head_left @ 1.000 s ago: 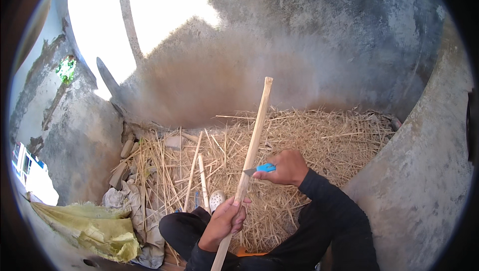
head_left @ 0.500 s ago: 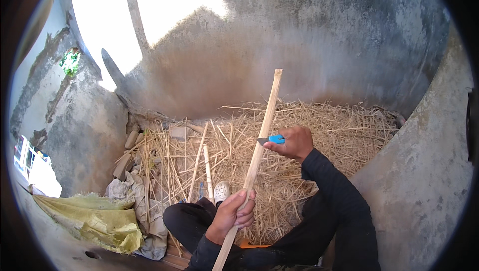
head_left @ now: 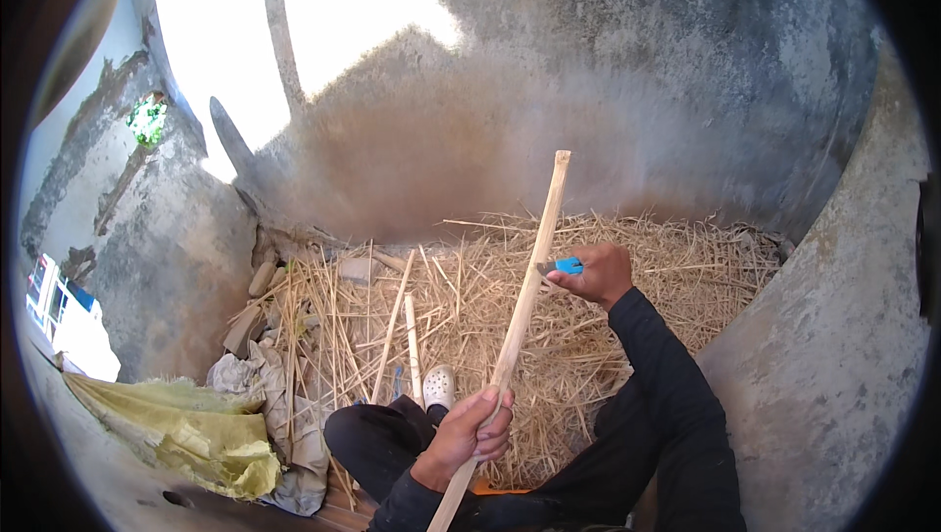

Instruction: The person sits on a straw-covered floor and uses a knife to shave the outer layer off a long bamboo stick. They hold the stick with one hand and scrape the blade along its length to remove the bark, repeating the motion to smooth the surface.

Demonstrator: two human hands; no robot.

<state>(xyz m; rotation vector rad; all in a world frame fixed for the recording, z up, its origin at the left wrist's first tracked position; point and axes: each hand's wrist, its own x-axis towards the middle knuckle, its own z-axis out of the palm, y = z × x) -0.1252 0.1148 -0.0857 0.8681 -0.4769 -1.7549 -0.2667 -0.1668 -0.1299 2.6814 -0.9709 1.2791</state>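
Note:
A long pale strip of wood (head_left: 526,305) slants up and away in front of me, its far end raised over the straw. Low on the strip, my left hand (head_left: 470,437) is wrapped round it. My right hand (head_left: 600,275) grips a knife with a blue handle (head_left: 568,266). The knife's grey blade lies against the right edge of the strip, above its middle. My fingers cover much of the handle.
Straw and shavings (head_left: 676,282) cover the floor up to the concrete wall (head_left: 627,91). Several loose wooden strips (head_left: 412,341) lie at the left, with stones beyond. A yellow-green sack (head_left: 176,429) is at lower left. My foot in a white clog (head_left: 439,387) rests on the straw.
The view has shifted slightly, so hands, strip and surroundings sit a little lower and to the right. Both hands keep their hold, and the blade stays at the strip.

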